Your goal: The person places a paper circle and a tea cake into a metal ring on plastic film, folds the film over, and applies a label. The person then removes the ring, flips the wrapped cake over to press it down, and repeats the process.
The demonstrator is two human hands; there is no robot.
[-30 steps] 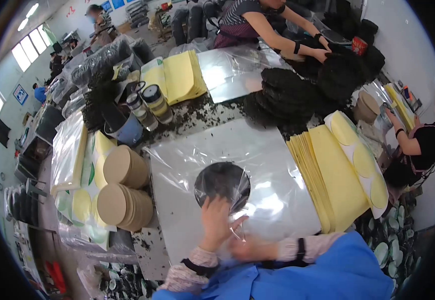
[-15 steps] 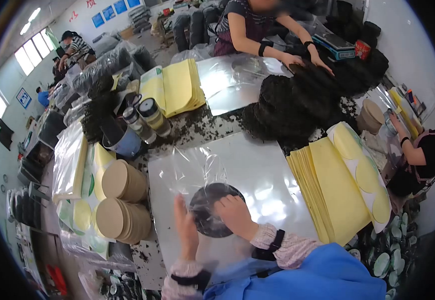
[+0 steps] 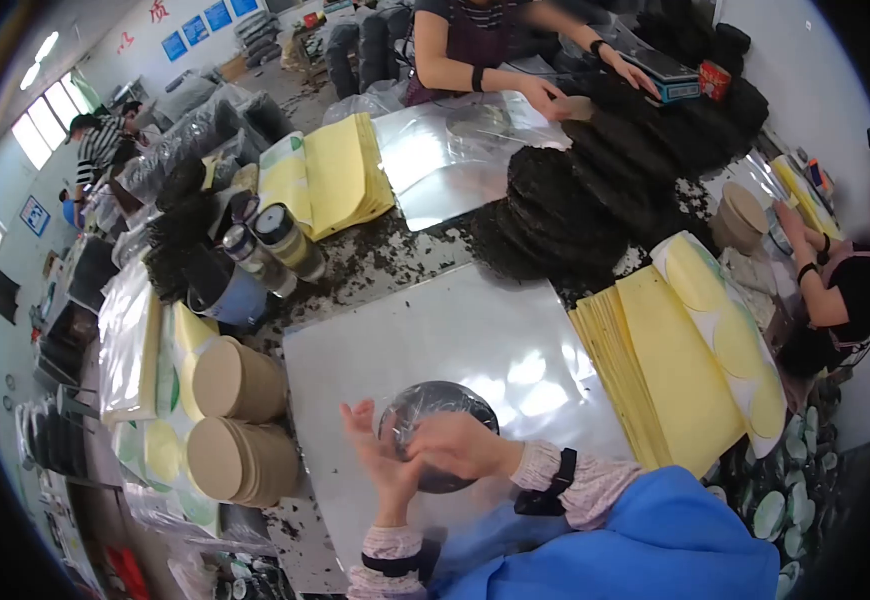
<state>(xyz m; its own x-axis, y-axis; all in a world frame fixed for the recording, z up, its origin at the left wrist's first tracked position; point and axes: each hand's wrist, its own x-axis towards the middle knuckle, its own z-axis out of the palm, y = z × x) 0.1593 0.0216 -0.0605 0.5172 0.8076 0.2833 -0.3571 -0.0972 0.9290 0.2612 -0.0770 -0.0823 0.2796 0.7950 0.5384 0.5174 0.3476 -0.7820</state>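
Observation:
A dark round disc [image 3: 460, 482], wrapped in a clear plastic bag [image 3: 435, 398], lies on the shiny metal sheet [image 3: 355, 350] in front of me. My right hand [image 3: 465, 443] is over the disc with its fingers curled in on the bag's film; the fingertips are partly blurred. Just left of the disc, my left hand [image 3: 385, 455] is raised with fingers spread, its palm side close to the right hand's fingers. The two hands cover part of the disc.
Left of the sheet stand two stacks of round tan cards [image 3: 240, 460]. Yellow sheets [image 3: 670, 370] lie to the right. Stacked dark round cakes [image 3: 565, 210] and two glass jars [image 3: 290, 240] stand beyond. Across the table a person [image 3: 495, 65] handles dark cakes.
The bag's loose film, which stood up beyond the disc, is now folded down over it. My right hand has curled and moved slightly lower; both hands have come closer together.

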